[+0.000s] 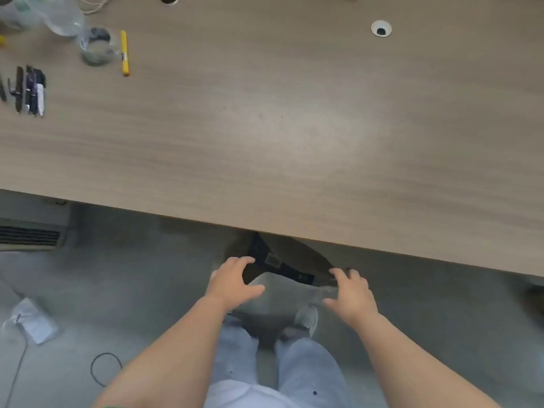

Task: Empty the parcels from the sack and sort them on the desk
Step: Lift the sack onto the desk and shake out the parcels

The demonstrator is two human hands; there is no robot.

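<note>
Both hands reach down below the desk edge. The left hand (235, 279) is spread, fingers loose, just beside the left edge of the dark sack (290, 256). The right hand (351, 293) has its fingertips at the sack's right edge; I cannot tell if it grips. The sack lies between them, half tucked under the desk (294, 142). Pens (29, 89) lie at the far left of the desktop.

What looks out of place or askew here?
A clear plastic bottle lies on its side at the far left of the wooden desk; a white packet and black cable loop lie on the grey floor.
</note>
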